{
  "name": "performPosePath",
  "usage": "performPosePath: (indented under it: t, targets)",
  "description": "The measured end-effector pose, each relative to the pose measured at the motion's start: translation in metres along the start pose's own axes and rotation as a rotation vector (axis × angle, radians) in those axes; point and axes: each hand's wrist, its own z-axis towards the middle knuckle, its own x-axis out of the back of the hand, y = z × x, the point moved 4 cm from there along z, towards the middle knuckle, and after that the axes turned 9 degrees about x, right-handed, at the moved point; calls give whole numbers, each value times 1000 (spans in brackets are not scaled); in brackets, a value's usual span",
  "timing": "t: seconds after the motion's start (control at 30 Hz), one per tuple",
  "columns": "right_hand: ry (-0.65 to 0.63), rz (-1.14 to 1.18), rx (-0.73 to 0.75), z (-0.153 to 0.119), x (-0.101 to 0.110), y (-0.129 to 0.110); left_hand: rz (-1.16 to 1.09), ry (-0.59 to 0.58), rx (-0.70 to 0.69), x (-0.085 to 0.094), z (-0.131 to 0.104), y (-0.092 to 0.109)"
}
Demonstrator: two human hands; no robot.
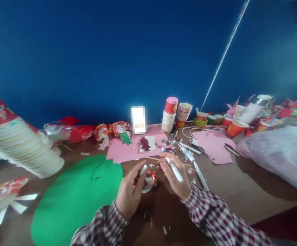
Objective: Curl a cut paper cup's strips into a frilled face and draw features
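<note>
My left hand [131,189] is closed, its thumb and fingers pinching a small white pen cap [143,169]. My right hand [175,177] grips a white marker pen [174,169], which slants across the fingers. Just below and between the hands is a paper cutout [148,186] with a red-and-orange patterned edge and a white middle; part of it lies behind my left fingers, and I cannot tell whether they touch it. Small white paper scraps [152,165] are scattered beyond it on the brown table [148,222].
A large green sheet [79,201] spreads at left, beside a leaning stack of paper cups [22,143]. Pink sheets [123,155] carry cutout figures [121,129]. Upright cup stacks [168,118], pens and a cutter [201,174] stand or lie beyond my right hand. A filled plastic bag [279,157] sits right.
</note>
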Motion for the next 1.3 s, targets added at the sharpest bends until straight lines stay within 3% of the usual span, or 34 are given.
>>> performPosePath:
  t: [0.13, 0.5, 0.7, 0.8, 0.97, 1.3]
  targets:
    - [-135, 162, -30, -6, -11, -2, -19, -37, -71, -8, -2, 6]
    - [-177, 155, -39, -7, -17, 1, 62, -97, -123, -10, -2, 11]
    - [-76, -198, 126, 7, 4, 1, 286, 85, -111, 10, 3, -5]
    - [-141, -444, 183, 14, 15, 8, 374, 164, -206, 23, 3, -14]
    - [-261, -826, 250, 18, 23, 21, 481, 58, -244, 28, 2, -29]
    - [-257, -1098, 177, 20, 37, 41, 526, -139, -182, 22, 2, -28]
